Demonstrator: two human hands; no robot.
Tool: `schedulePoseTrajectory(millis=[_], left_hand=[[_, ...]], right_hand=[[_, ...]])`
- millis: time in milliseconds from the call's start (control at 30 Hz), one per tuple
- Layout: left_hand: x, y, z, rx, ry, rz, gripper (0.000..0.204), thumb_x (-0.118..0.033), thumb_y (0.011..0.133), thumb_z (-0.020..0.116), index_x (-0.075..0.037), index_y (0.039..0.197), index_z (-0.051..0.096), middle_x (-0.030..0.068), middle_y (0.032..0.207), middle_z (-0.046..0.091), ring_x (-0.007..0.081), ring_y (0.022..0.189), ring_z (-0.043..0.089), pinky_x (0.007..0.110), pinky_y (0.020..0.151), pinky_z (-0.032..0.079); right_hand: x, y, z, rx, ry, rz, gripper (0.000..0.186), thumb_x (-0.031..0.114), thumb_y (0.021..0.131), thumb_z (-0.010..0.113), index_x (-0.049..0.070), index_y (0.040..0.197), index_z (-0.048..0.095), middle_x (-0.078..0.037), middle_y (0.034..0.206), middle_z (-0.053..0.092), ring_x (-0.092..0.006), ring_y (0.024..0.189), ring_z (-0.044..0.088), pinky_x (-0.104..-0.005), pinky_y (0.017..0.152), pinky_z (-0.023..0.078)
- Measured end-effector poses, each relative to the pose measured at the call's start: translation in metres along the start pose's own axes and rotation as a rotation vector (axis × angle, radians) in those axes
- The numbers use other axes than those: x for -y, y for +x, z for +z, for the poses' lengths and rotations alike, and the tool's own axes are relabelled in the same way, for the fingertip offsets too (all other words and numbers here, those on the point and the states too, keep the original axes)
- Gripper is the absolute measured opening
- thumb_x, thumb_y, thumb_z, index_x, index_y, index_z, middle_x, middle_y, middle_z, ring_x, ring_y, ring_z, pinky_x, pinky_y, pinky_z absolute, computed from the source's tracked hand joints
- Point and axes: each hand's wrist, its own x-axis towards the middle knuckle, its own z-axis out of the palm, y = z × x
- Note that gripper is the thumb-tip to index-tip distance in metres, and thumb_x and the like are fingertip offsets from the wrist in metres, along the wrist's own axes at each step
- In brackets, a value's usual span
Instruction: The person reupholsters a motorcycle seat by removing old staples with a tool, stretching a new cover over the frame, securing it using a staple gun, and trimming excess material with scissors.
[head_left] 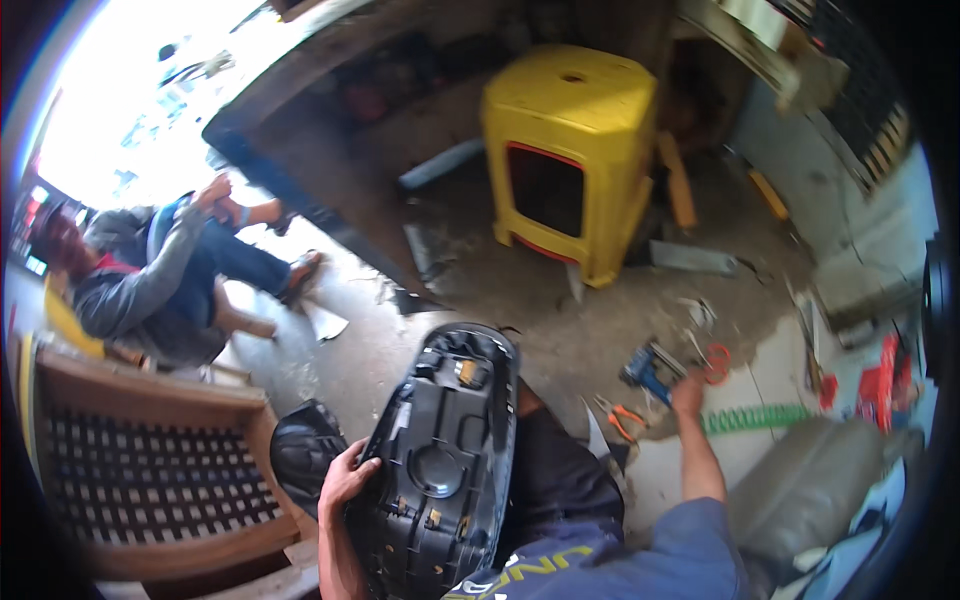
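Note:
A black motorcycle seat rests across my lap, its ribbed plastic underside facing up. My left hand grips its left edge, thumb over the rim. Out to the right, low over the floor, my right hand is closed on the handle end of a blue air staple gun; the fingers themselves are small and partly hidden. A green coiled air hose runs off to the right from beside that hand. Orange-handled pliers lie nearer me, and orange-handled scissors lie just beyond the hand.
A yellow plastic stool stands ahead beside a dark wooden table. A wooden frame with woven black webbing is at left. Another person sits at far left. A grey-brown cushion lies at right. Scraps and tools litter the floor.

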Motion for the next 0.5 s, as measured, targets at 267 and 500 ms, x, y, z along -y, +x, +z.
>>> schedulePoseTrajectory(millis=[267,500], left_hand=[[-0.132,-0.024,-0.055,-1.042,0.698,0.671,0.103,-0.003,0.086,0.067,-0.009,0.165,0.000,0.0275,0.169,0.003,0.0408,0.133,0.050,0.046,0.108,0.045],[-0.263,-0.050,-0.065,-1.308,0.865,0.980,0.075,-0.005,0.091,0.062,-0.004,0.157,0.029,0.0281,0.156,0.036,0.0379,0.123,0.058,0.046,0.102,0.048]], right_hand=[[-0.030,0.038,-0.013,0.445,-0.097,0.225,0.071,0.023,0.097,0.058,0.006,0.159,0.027,-0.019,0.156,0.040,-0.0356,0.147,0.035,-0.0392,0.121,0.029],[-0.058,0.040,-0.031,0.357,-0.537,0.202,0.056,0.032,0.090,0.066,0.008,0.139,0.055,-0.014,0.153,0.044,-0.0401,0.135,0.047,-0.0523,0.102,0.051]])
